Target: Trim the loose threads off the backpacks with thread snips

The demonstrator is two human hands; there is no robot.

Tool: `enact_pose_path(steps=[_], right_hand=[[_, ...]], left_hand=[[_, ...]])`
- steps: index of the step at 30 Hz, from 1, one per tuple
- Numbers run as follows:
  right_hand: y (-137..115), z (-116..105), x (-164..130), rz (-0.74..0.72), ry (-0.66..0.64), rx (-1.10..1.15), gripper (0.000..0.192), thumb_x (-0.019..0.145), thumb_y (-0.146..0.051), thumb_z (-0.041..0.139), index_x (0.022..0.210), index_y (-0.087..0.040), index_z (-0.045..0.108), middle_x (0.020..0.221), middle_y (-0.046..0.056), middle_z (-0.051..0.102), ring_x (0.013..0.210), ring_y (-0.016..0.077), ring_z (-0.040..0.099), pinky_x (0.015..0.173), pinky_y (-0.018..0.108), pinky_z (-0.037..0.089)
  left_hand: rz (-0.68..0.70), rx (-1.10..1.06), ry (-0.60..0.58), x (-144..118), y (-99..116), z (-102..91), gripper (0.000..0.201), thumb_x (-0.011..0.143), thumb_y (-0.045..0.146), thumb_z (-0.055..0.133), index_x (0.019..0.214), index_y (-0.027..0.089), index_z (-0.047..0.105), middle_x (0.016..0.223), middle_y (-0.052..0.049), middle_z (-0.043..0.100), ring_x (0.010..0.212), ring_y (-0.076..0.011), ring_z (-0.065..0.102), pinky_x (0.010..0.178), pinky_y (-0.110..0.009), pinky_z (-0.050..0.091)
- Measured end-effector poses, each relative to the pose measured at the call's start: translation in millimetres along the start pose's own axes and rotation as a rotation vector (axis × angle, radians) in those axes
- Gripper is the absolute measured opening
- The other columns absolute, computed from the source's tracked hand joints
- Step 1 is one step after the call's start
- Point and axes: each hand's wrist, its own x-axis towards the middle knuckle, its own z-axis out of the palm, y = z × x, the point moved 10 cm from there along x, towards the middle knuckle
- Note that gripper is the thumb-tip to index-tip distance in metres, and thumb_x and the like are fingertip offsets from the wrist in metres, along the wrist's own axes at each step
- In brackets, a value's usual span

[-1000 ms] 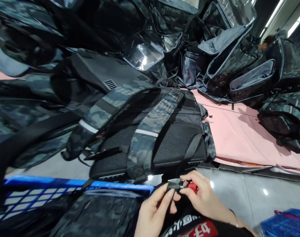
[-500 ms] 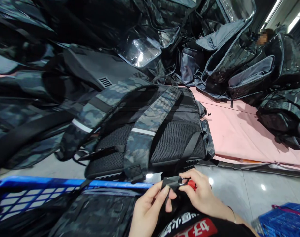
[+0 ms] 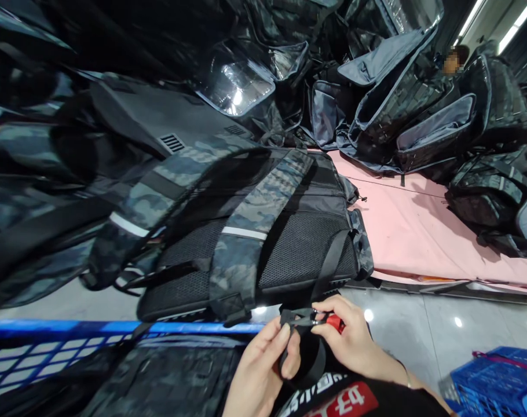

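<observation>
While right fingers (image 3: 328, 333) grip snips (image 3: 335, 322), red label (image 3: 342, 401), 好

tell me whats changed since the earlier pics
The left hand has drawn slightly left, away from the right hand, widening the gap between their fingertips. The view shifted too, so the scene sits farther left. Nothing was let go: the left still pinches the black strap, the right still holds the red-handled snips, and the backpack lies in place.

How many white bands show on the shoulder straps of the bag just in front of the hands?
2. One crosses the strap at picture left, one the strap at mid-picture. More could be hidden beneath the bag.
</observation>
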Motion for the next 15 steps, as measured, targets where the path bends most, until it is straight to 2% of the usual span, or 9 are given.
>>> enact_pose_path(steps=[3, 8, 11, 15], right_hand=[[-5.8, -0.8, 1.2, -0.048, 0.003, -0.045, 0.015, 0.079, -0.016, 0.060, 0.092, -0.020, 0.065, 0.082, 0.001, 0.064, 0.075, 0.0133, 0.059, 0.069, 0.024, 0.046], [-2.1, -8.7, -0.5, 0.009, 0.035, -0.052, 0.015, 0.079, -0.017, 0.060, 0.093, -0.021, 0.065, 0.082, 0.001, 0.065, 0.075, 0.0134, 0.059, 0.068, 0.024, 0.047], [-6.3, -5.8, -2.1, -0.035, -0.008, -0.093, 0.019, 0.080, -0.020, 0.058, 0.099, -0.020, 0.063, 0.083, 0.002, 0.063, 0.075, 0.0142, 0.059, 0.069, 0.026, 0.047], [-12.8, -3.5, -1.8, -0.094, -0.033, -0.148, 0.013, 0.084, -0.022, 0.053, 0.093, -0.020, 0.063, 0.084, 0.004, 0.064, 0.077, 0.0154, 0.060, 0.069, 0.027, 0.048]], left_hand=[[0.019, 0.000, 0.024, -0.4, -0.7, -0.8, 0.026, 0.070, 0.036, 0.071, 0.079, 0.016, 0.056, 0.052, 0.006, 0.044, 0.041, -0.0033, 0.033, 0.043, -0.019, 0.026], [0.052, 0.076, 0.062, 0.8, 0.1, -7.5, 0.031, 0.070, 0.040, 0.070, 0.085, 0.016, 0.056, 0.052, 0.006, 0.045, 0.042, -0.0056, 0.034, 0.045, -0.021, 0.028], [0.123, 0.247, 0.061, 1.4, 5.6, -8.4, 0.031, 0.071, 0.045, 0.066, 0.077, 0.016, 0.057, 0.050, 0.005, 0.047, 0.045, -0.0081, 0.037, 0.048, -0.023, 0.031], [0.242, 0.504, 0.088, -2.7, 17.1, -5.5, 0.031, 0.078, 0.046, 0.057, 0.067, 0.017, 0.057, 0.049, 0.003, 0.049, 0.050, -0.0113, 0.043, 0.061, -0.026, 0.036]])
